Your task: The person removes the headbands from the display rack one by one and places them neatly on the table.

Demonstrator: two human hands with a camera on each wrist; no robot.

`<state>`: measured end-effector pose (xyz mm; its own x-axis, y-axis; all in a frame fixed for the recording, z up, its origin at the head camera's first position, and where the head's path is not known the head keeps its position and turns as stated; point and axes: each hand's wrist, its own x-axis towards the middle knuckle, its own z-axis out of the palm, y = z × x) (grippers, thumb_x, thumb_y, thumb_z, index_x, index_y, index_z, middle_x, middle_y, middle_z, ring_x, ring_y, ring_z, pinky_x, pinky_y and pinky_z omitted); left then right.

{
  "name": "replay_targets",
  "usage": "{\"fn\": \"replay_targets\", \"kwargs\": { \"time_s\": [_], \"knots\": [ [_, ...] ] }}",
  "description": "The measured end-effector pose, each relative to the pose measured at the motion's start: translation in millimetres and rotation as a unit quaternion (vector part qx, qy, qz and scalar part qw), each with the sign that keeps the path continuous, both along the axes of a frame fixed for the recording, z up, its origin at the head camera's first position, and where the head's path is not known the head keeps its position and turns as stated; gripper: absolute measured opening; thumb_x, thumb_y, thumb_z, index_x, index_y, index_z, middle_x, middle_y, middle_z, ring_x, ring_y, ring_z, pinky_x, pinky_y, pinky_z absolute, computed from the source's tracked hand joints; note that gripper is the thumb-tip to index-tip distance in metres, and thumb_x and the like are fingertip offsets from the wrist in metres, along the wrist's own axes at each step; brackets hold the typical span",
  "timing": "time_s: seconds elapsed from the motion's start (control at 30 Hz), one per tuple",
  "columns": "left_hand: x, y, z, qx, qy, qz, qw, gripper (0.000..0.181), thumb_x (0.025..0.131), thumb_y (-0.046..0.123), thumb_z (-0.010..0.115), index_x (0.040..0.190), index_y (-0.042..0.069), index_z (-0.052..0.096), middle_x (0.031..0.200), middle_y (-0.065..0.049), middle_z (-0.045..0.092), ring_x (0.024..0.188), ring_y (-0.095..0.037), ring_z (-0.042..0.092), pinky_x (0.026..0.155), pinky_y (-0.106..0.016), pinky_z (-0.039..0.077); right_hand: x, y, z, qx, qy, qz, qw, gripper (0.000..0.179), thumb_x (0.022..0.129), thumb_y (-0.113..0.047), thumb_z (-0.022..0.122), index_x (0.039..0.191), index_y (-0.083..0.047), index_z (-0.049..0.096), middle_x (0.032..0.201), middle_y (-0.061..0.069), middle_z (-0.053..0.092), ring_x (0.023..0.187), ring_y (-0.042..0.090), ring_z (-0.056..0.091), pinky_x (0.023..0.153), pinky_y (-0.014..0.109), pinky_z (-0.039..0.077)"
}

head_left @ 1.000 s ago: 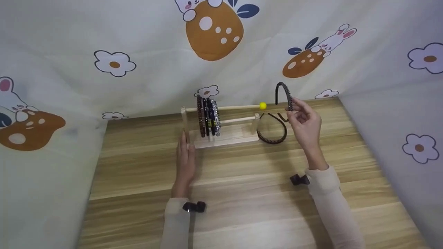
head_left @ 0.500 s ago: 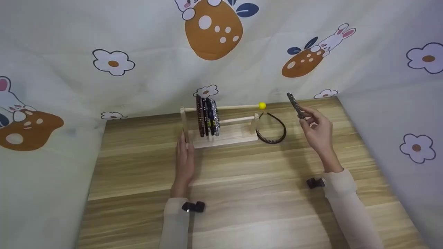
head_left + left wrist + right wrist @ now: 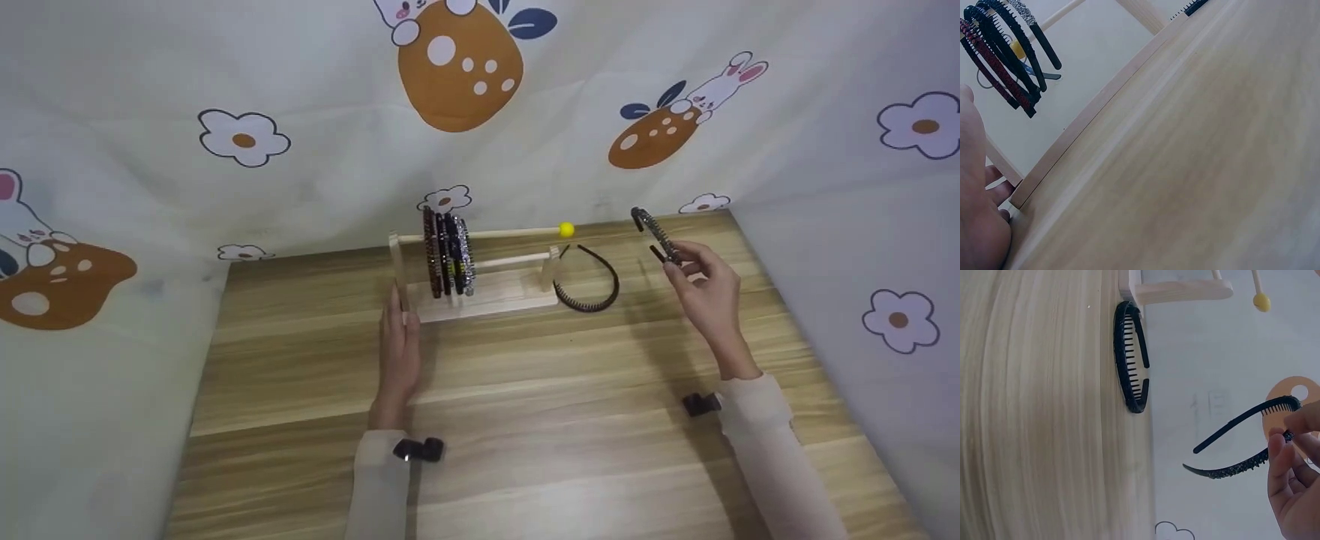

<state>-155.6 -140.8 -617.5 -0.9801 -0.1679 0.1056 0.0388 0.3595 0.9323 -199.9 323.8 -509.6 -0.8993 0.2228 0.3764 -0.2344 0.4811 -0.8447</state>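
My right hand point(image 3: 709, 296) pinches a dark headband point(image 3: 654, 229) between thumb and fingers, raised above the right side of the table. In the right wrist view, this headband point(image 3: 1230, 471) has small comb teeth, a bumpy sparkling outer face and two free ends. My left hand point(image 3: 399, 352) rests against the left upright of a wooden headband rack point(image 3: 491, 309), its fingers straight along the outer side. Several headbands point(image 3: 450, 255), reddish, black and silvery, hang side by side on the rack's upper rod point(image 3: 517, 232), toward its left end.
Another dark toothed headband point(image 3: 587, 306) lies on the wood-grain table point(image 3: 510, 412) at the rack's right end. A yellow ball point(image 3: 567, 229) caps the upper rod's right end. Behind stands a pale printed curtain point(image 3: 330, 90), with more of it along both sides.
My right hand has moved right and a little toward me with the headband, which has turned and tilted. My left hand and the rack have stayed in place.
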Motion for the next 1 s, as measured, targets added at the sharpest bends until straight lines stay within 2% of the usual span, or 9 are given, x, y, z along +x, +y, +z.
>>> {"fn": "replay_targets", "kwargs": {
  "time_s": [0.17,0.4,0.47,0.53,0.7,0.87,1.0],
  "knots": [
    [0.3,0.0,1.3,0.000,-0.008,-0.001,1.0000,0.068,0.120,0.044,0.034,0.180,0.020,0.013,0.184,-0.020,0.014,0.166,-0.053,0.017,0.126,-0.084,0.013,-2.5,4,-1.4,0.005,0.003,-0.026,0.9996,0.028,0.099,0.001,0.083,0.126,0.006,0.079,0.110,0.018,0.079,0.076,0.000,0.063,0.056,0.007,0.047],
    [-1.2,0.3,0.2,-0.003,-0.006,0.000,1.0000,0.066,0.121,0.037,0.035,0.180,0.021,0.012,0.185,-0.016,0.014,0.167,-0.050,0.017,0.127,-0.083,0.014,-3.5,13,-2.9,0.035,0.016,-0.062,0.9973,0.019,0.099,-0.004,0.085,0.115,0.006,0.082,0.094,-0.018,0.071,0.075,-0.003,0.062,0.057,0.006,0.043],
    [-1.3,0.3,0.0,0.000,-0.006,0.000,1.0000,0.066,0.121,0.036,0.036,0.180,0.021,0.012,0.186,-0.015,0.013,0.167,-0.049,0.016,0.127,-0.082,0.013,-4.3,16,-5.7,0.041,0.021,-0.064,0.9969,0.018,0.098,-0.007,0.087,0.111,0.004,0.082,0.092,-0.021,0.070,0.074,-0.003,0.062,0.056,0.006,0.042],
    [-1.0,0.5,0.1,0.004,-0.006,0.000,1.0000,0.066,0.121,0.035,0.036,0.180,0.021,0.012,0.186,-0.014,0.012,0.168,-0.049,0.015,0.128,-0.082,0.013,-4.5,19,-8.3,0.046,0.025,-0.063,0.9966,0.018,0.096,-0.009,0.089,0.108,0.002,0.083,0.091,-0.017,0.071,0.073,-0.004,0.062,0.054,0.006,0.042],
    [-1.1,0.6,-0.4,0.004,0.001,0.001,1.0000,0.066,0.121,0.033,0.038,0.180,0.019,0.013,0.186,-0.015,0.014,0.167,-0.050,0.017,0.128,-0.081,0.014,-4.6,23,-13.3,0.058,0.035,-0.058,0.9961,0.020,0.092,-0.009,0.093,0.105,0.003,0.083,0.096,0.003,0.076,0.073,-0.007,0.061,0.055,0.003,0.042],
    [-1.9,0.3,-1.8,-0.001,0.004,0.002,1.0000,0.065,0.121,0.031,0.038,0.180,0.019,0.013,0.186,-0.014,0.015,0.167,-0.049,0.017,0.128,-0.081,0.014,-3.8,28,-16.0,0.049,0.021,-0.026,0.9982,0.023,0.093,-0.004,0.091,0.110,0.007,0.081,0.118,0.018,0.074,0.083,-0.004,0.065,0.062,0.003,0.050],
    [-1.5,0.4,-0.7,-0.001,-0.006,0.003,1.0000,0.065,0.121,0.035,0.037,0.180,0.024,0.012,0.186,-0.011,0.014,0.168,-0.048,0.017,0.129,-0.080,0.014,-2.2,31,-16.8,0.049,0.003,-0.008,0.9988,0.026,0.094,-0.002,0.089,0.116,0.009,0.080,0.138,0.026,0.066,0.092,-0.002,0.067,0.071,0.004,0.054]
  ]
}}
